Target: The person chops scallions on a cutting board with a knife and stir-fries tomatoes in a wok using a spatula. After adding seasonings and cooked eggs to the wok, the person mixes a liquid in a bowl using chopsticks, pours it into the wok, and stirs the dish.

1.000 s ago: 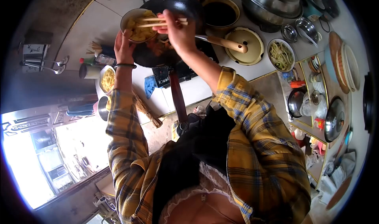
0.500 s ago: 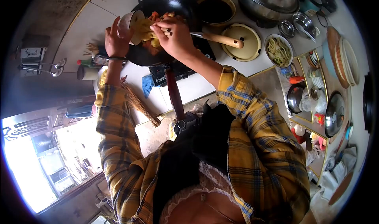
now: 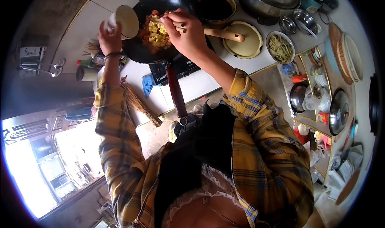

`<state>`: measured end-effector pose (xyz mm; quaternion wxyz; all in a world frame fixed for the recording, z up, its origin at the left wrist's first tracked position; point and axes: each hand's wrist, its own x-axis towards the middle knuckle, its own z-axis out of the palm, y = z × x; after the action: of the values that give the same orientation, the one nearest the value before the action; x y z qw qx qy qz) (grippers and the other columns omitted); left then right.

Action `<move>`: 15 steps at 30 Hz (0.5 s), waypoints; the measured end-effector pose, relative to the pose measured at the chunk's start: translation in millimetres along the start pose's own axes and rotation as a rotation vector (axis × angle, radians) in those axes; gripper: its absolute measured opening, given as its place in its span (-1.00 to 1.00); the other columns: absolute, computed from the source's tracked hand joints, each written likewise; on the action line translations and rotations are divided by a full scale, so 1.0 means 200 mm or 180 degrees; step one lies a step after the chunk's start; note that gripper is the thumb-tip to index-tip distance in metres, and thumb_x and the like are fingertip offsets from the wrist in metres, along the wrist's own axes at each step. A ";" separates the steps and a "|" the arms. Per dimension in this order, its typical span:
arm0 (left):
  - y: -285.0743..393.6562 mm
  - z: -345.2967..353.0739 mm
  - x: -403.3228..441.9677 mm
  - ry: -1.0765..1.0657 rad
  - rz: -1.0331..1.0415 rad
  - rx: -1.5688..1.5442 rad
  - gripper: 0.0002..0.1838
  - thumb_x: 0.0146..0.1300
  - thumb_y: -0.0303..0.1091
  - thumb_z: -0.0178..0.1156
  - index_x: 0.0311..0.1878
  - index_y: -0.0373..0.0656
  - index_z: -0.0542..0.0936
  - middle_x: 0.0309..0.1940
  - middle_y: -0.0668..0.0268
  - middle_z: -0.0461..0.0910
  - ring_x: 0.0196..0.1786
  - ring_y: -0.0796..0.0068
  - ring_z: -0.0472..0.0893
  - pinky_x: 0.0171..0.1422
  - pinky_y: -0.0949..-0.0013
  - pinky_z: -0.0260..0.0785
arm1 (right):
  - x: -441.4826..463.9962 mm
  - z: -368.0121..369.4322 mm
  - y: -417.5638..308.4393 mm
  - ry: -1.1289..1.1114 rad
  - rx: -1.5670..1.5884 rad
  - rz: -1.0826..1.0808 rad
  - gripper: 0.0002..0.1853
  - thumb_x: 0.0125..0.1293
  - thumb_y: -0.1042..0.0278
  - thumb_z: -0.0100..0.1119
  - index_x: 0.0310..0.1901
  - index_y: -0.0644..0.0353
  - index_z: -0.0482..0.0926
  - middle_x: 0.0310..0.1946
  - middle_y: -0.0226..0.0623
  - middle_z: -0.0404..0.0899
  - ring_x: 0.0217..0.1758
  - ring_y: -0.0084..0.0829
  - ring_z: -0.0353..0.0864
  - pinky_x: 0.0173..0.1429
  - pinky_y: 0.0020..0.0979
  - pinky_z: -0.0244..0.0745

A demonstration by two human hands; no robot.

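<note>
My left hand (image 3: pixel 110 40) grips a white bowl (image 3: pixel 127 22), tilted at the left rim of a black wok (image 3: pixel 166 0). The bowl's pale inside shows no large pieces of food. In my right hand (image 3: pixel 188 34) is a pair of chopsticks (image 3: pixel 179 25), their tips over the wok. Yellow scrambled egg (image 3: pixel 157 35) lies in the pan on top of red tomato pieces (image 3: pixel 146 28). The wok sits on a black stove (image 3: pixel 184 70), its long dark red handle (image 3: pixel 175 87) pointing toward my body. A utensil's wooden handle (image 3: pixel 226 34) sticks out right of my right hand.
Right of the wok are a pot of dark liquid (image 3: pixel 216 8), a cream lid (image 3: pixel 242 47), a bowl of sliced green vegetables (image 3: pixel 280 48) and a large steel pot (image 3: pixel 269 1). A blue cloth (image 3: pixel 147 85) and a straw brush (image 3: pixel 141 105) lie near the counter's front edge.
The yellow egg has gone from the bowl into the wok, over the tomato. My left hand has drawn the bowl slightly left, and the chopsticks have left the bowl's mouth.
</note>
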<state>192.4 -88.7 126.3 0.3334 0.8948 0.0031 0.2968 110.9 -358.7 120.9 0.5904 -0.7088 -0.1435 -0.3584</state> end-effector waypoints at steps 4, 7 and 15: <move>-0.07 -0.07 -0.08 0.0060 -0.2912 -0.3177 -0.56 0.12 -0.20 0.40 -0.02 -0.22 0.51 -0.15 0.25 0.53 -0.10 0.38 0.55 -0.19 0.42 0.49 | 0.00 -0.01 -0.10 0.0201 0.0477 -0.0146 -0.93 0.25 0.43 0.29 -0.33 0.21 0.62 -0.41 -0.27 0.59 -0.41 -0.28 0.64 -0.32 -0.37 0.49; 0.02 -0.17 -0.31 -0.0162 -0.3137 -0.4216 -0.51 0.14 -0.24 0.37 0.08 -0.24 0.46 -0.08 0.19 0.49 -0.05 0.30 0.53 -0.09 0.36 0.50 | 0.00 0.01 -0.23 -0.0128 0.0872 -0.0482 -0.93 0.32 0.46 0.22 -0.27 0.27 0.62 -0.38 -0.26 0.59 -0.35 -0.42 0.65 -0.32 -0.48 0.55; 0.09 -0.37 -0.83 -0.1128 -0.2619 -0.5666 -0.60 0.42 -0.16 0.10 0.14 -0.28 0.49 -0.15 0.21 0.66 -0.20 0.39 0.65 -0.06 0.34 0.53 | -0.29 0.18 -0.64 -0.1809 -0.0352 -0.1669 -0.75 0.14 0.25 0.36 -0.25 0.25 0.64 -0.20 -0.36 0.57 -0.15 -0.43 0.60 -0.13 -0.42 0.63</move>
<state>12.3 -92.9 93.2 0.9555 0.2794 0.0395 -0.0856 1.7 -279.3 173.9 0.3764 -0.7498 -0.4580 -0.2937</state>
